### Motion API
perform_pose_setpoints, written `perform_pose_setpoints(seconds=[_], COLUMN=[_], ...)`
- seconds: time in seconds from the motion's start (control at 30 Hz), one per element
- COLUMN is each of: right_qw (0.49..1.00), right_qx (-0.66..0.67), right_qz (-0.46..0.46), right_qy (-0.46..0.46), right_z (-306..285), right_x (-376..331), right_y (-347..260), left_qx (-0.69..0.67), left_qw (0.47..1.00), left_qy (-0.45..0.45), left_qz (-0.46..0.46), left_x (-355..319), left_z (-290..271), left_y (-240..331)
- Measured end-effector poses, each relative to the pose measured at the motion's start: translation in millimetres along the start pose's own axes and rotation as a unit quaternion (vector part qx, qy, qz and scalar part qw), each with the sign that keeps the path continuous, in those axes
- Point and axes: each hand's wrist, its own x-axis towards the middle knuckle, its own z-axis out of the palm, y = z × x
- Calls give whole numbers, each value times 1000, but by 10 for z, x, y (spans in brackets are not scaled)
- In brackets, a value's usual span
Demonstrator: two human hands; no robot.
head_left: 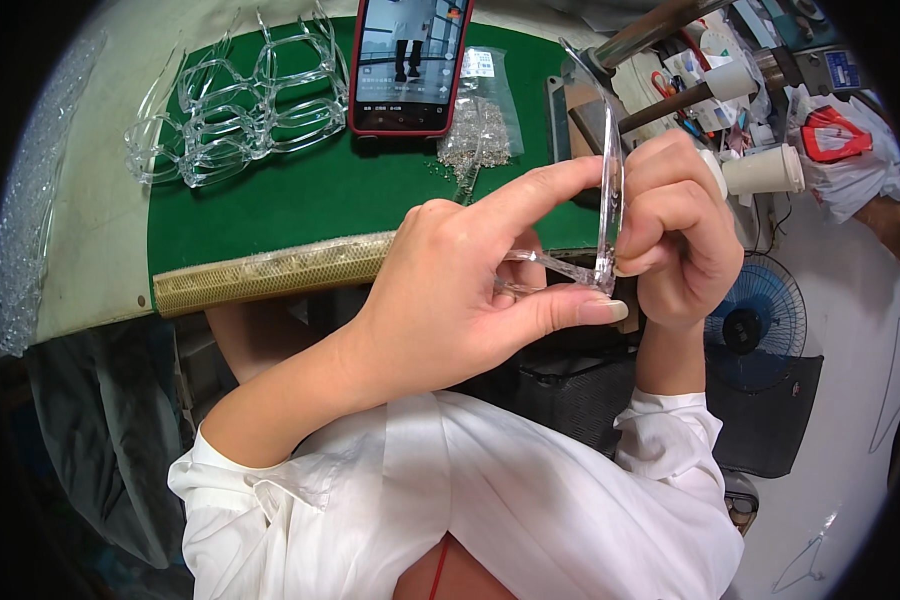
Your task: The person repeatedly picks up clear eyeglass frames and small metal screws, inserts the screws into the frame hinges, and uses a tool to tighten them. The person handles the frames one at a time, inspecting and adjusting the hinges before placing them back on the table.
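Note:
A clear plastic eyeglass frame [607, 215] is held up between my two hands, over the front right part of the green mat. My left hand [460, 285] grips it, the thumb near the hinge corner and the index finger reaching up along the piece. Curled around the other side, my right hand [678, 225] pinches close to the hinge, where small metal parts glint. What lies between the right fingertips is hidden. Several more clear eyeglass frames [255, 110] stand stacked at the far left of the mat. A plastic bag of tiny metal parts [480, 130] lies beyond my hands, some spilled out.
A phone in a red case [402, 70] stands at the back of the green mat [260, 220]. A gold mesh strip [270, 275] edges the mat. Metal rods [660, 110] and a white cup [763, 170] are at the right. A fan [755, 320] stands below, with bubble wrap [45, 190] far left.

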Motion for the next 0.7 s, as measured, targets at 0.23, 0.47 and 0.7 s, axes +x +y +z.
perform_pose_setpoints(seconds=[0.23, 0.47, 0.7], right_qw=[998, 963, 973], right_qx=[63, 51, -64], right_qz=[-7, 263, 207], right_qy=[6, 27, -81], right_z=[-33, 183, 339], right_x=[0, -385, -601], right_y=[76, 305, 538], left_qx=[-52, -38, -62], left_qw=[999, 998, 992], left_qy=[7, 27, 77], left_qz=[-6, 51, 74], left_x=[14, -47, -133], left_z=[7, -140, -310], left_y=[11, 125, 149])
